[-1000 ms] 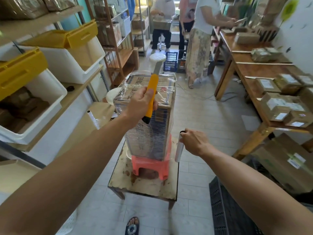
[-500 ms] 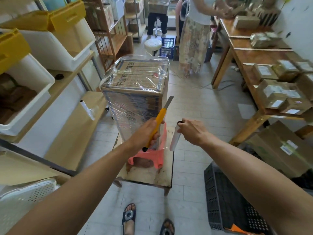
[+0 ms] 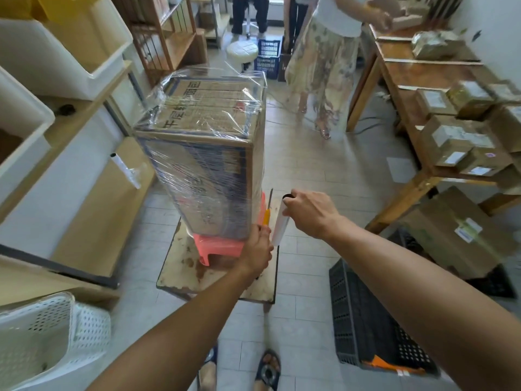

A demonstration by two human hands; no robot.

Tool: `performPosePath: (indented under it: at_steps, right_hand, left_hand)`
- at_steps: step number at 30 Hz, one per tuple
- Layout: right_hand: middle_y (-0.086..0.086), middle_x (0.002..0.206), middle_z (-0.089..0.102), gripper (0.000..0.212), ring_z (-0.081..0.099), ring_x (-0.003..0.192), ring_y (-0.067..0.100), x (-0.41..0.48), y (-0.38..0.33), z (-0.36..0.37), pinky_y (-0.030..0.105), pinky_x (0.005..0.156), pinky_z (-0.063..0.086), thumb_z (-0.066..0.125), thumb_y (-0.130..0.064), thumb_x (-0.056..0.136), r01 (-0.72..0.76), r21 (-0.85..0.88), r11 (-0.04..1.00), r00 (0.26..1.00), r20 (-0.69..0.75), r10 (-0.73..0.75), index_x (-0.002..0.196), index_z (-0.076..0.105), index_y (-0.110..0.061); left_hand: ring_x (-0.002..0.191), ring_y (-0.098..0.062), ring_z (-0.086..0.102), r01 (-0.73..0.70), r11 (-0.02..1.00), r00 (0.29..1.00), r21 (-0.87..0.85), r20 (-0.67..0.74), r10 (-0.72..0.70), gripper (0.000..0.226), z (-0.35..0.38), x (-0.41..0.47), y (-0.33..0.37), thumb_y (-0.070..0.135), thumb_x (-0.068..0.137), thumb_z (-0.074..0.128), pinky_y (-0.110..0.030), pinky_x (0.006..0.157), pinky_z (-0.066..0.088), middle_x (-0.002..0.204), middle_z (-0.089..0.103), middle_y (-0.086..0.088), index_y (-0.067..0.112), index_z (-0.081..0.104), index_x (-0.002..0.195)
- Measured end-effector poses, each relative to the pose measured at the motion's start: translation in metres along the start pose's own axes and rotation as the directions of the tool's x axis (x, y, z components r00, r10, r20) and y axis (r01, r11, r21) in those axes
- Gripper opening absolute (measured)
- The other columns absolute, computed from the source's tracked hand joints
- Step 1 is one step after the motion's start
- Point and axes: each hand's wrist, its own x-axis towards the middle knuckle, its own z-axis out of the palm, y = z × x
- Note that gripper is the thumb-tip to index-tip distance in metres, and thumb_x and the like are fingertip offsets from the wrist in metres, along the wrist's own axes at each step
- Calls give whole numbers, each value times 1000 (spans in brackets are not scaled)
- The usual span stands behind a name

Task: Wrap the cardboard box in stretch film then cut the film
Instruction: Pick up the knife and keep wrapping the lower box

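A tall cardboard box [image 3: 203, 153] covered in clear stretch film stands on a pink plastic stool [image 3: 220, 246], which sits on a low wooden table [image 3: 180, 275]. My left hand [image 3: 258, 249] grips a yellow utility knife [image 3: 267, 211] at the box's lower right corner, blade pointing up. My right hand [image 3: 308, 214] holds the stretch film roll [image 3: 280, 225] upright just to the right of the knife. The film between roll and box is hard to make out.
Shelves with white and yellow bins [image 3: 56, 49] line the left. A spare film roll [image 3: 125, 170] leans there. A white basket [image 3: 50, 337] is near left, a black crate [image 3: 375, 320] near right. Parcels fill the wooden tables [image 3: 439, 136] on the right. A person [image 3: 324, 52] stands beyond.
My left hand brought the knife down from the box's top front to its lower right corner, beside the roll. The right hand stayed low with the roll. The camera tilted down.
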Motion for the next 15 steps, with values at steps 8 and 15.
performPosePath:
  at_steps: [8, 15]
  right_hand:
    - [6, 100, 61, 25, 67, 87, 30, 2, -6, -4, 32, 64, 38, 52, -35, 101, -6, -6, 1000, 1000, -5, 6, 106, 67, -16]
    - [7, 98, 60, 24, 65, 85, 30, 6, -8, -7, 33, 63, 35, 49, -31, 103, -26, -2, 1000, 1000, 9, 26, 101, 65, -13]
  left_hand:
    - [119, -45, 55, -30, 988, 994, 153, -95, 45, 66, 17, 10, 8, 60, 95, 23, -54, 103, 45, 127, 59, -26, 13, 49, 133]
    - [84, -26, 58, -31, 960, 991, 280, -118, 67, 41, 15, -9, -9, 42, 107, 24, -41, 79, 47, 87, 60, -8, 16, 53, 120]
